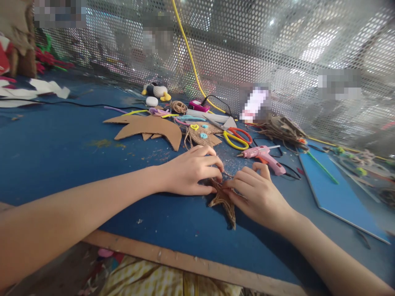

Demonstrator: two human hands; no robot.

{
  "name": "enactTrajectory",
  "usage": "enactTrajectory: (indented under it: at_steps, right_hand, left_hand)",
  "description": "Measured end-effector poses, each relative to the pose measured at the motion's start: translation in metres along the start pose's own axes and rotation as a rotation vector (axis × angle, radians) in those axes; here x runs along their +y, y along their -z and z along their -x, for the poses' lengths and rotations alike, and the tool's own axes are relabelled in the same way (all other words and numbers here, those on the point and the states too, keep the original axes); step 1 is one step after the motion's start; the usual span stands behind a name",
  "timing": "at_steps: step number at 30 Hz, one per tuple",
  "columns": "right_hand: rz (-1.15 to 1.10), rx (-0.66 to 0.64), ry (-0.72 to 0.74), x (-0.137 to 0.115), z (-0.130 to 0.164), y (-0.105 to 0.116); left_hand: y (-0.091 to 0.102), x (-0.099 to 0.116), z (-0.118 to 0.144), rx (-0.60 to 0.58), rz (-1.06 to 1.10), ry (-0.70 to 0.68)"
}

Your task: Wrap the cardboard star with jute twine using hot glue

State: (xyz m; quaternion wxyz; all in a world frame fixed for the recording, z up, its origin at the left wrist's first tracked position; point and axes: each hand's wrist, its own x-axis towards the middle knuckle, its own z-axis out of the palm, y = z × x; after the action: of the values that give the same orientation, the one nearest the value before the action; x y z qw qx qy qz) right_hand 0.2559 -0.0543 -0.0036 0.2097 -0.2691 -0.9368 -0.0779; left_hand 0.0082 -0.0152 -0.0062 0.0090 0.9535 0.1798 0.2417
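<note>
A brown star wrapped in twine (224, 201) lies on the blue tabletop, one arm pointing at the near edge. On its upper left, the curled fingers and thumb of my left hand (196, 170) grip it. My right hand (261, 193) pinches the star's right side with thumb and fingertips, covering part of it. Between the hands, a thin strand of twine (228, 174) runs out beyond the star. Just past my right hand rests a pink glue gun (262, 156), nozzle to the left.
Scissors with red and yellow handles (237, 137) lie beyond the hands, beside a twine-covered piece with pipe-cleaner shapes (200, 133). Cut cardboard (148, 127) is at left, a twine coil (179, 107) behind. A blue board (336, 185) lies right; perforated metal (216, 45) borders the table.
</note>
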Motion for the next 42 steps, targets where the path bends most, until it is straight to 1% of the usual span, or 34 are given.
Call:
enactTrajectory:
  at_steps: [12,18,26,42]
  right_hand:
    - [0.011,0.038,-0.058,-0.0022,-0.0015,-0.0019]
    - [-0.021,0.023,-0.065,-0.0025,-0.0026,-0.0006]
    - [-0.077,-0.002,-0.05,-0.0052,-0.0026,0.0021]
    - [-0.085,0.012,-0.075,-0.0021,-0.0009,-0.0003]
  left_hand:
    - [-0.0032,-0.0011,0.0011,-0.007,0.101,0.033]
    - [-0.0022,-0.0006,0.0011,-0.013,0.154,0.037]
    - [-0.0002,0.0004,0.0007,-0.037,0.161,0.045]
    - [0.0033,0.0003,0.0001,-0.04,0.23,0.015]
